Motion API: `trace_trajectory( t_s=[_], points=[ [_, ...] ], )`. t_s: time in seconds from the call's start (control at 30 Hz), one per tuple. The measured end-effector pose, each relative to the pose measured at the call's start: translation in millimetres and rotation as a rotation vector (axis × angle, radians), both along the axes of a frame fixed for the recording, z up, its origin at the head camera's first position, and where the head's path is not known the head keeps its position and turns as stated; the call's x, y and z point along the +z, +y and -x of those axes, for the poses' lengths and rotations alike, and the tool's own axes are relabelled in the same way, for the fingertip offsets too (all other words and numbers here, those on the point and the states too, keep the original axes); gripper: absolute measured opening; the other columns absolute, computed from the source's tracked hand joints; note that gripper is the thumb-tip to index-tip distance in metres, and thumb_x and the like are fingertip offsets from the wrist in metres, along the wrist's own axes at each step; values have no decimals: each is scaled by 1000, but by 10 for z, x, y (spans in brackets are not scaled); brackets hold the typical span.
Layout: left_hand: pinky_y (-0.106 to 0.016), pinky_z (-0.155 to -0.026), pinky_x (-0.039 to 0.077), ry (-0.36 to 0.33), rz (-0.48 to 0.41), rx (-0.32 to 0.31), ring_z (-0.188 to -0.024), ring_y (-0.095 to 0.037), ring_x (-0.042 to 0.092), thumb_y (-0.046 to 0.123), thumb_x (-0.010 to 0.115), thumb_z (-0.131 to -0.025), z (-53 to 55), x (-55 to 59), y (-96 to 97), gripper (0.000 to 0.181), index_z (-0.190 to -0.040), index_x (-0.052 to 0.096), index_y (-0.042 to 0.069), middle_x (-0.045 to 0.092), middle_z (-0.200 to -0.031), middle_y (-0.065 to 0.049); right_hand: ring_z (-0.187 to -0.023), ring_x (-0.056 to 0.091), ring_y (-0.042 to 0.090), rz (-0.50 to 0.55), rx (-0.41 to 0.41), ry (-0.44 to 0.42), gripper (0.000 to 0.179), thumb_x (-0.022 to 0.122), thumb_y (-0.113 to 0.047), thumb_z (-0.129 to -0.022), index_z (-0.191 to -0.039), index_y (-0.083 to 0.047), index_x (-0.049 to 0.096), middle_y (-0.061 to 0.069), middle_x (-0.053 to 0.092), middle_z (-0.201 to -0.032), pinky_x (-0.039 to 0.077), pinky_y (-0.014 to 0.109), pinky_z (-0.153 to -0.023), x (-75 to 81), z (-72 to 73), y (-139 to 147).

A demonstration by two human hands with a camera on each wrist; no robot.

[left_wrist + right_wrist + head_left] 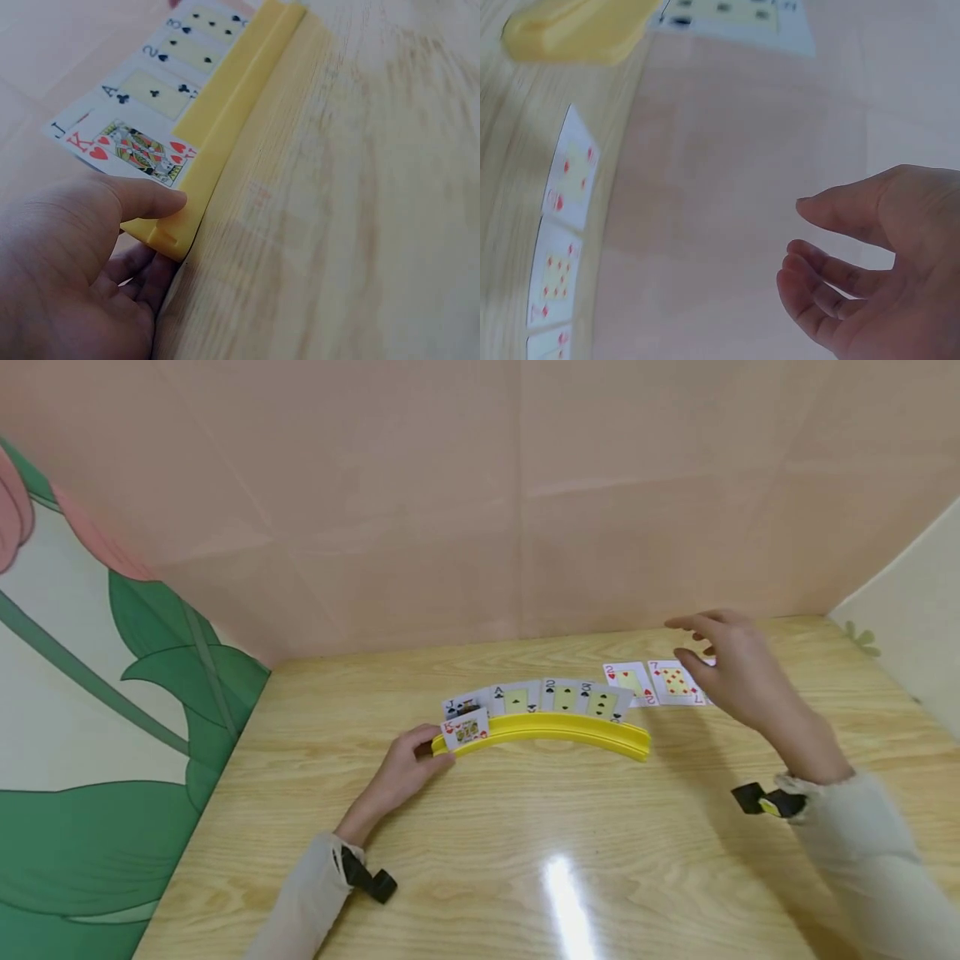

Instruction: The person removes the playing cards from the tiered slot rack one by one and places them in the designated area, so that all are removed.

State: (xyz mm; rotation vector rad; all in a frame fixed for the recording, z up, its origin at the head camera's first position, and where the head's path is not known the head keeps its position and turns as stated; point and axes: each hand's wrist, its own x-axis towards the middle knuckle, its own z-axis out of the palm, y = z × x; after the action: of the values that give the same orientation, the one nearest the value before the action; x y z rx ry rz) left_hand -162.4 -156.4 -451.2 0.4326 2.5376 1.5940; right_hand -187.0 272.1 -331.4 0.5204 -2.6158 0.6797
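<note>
A curved yellow card holder (555,727) stands on the wooden table. My left hand (408,768) grips its left end, with the thumb (154,201) on the front and fingers curled behind. In the holder's front slot near that hand is a king of hearts (467,731). Behind it stand a jack (457,703), partly covered, an ace of clubs (515,700), a two of spades (564,697) and a three of spades (602,703). My right hand (738,672) hovers with nothing in it, fingers loosely bent and the thumb apart from them.
Past the holder's right end, a two of hearts (628,683) and a seven of diamonds (675,682) lie face up in a row. Another red card (551,346) continues the row, mostly cut off. A pinkish wall covering (420,527) rises behind the table.
</note>
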Motion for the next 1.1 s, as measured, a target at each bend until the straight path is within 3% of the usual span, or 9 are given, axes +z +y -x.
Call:
trace_trajectory(
  t_s=[0.13,0.47,0.67,0.83,1.1],
  points=[
    [-28,-82,50,4,-7,-1,-99,-19,59,7,72,-91,15,-48,-13,35,-126,68,7,65,-119,-6,-92,60,37,6,40,28,37,67,6,-89,-125,0,65,24,58,-120,51,53,-74,75,-78,-176],
    [-29,-84,50,0,-15,10,-102,-18,59,8,73,-91,-15,-22,-32,34,-124,69,9,65,-120,-5,-93,57,31,24,144,159,37,72,10,-83,-118,-3,69,17,62,-117,46,41,-74,184,-205,-542],
    [-30,-84,49,3,-17,-3,-101,-20,58,9,72,-91,-14,-31,-9,33,-124,69,7,65,-119,-8,-104,54,33,45,243,213,36,73,13,-81,-114,-2,70,16,61,-118,44,38,-75,155,-265,-778],
    [-28,-82,48,4,-14,0,-99,-20,58,8,73,-91,-22,-25,6,34,-124,69,8,65,-119,-7,-102,53,31,6,320,229,31,73,11,-83,-111,-1,70,16,60,-115,48,40,-75,120,-264,-982],
    [-30,-84,50,8,-20,-6,-102,-18,60,8,73,-91,-14,-30,42,35,-125,69,8,65,-119,-4,-103,52,30,-14,370,221,23,70,7,-86,-108,-2,70,14,59,-115,49,38,-78,64,-267,-1236]
  ],
)
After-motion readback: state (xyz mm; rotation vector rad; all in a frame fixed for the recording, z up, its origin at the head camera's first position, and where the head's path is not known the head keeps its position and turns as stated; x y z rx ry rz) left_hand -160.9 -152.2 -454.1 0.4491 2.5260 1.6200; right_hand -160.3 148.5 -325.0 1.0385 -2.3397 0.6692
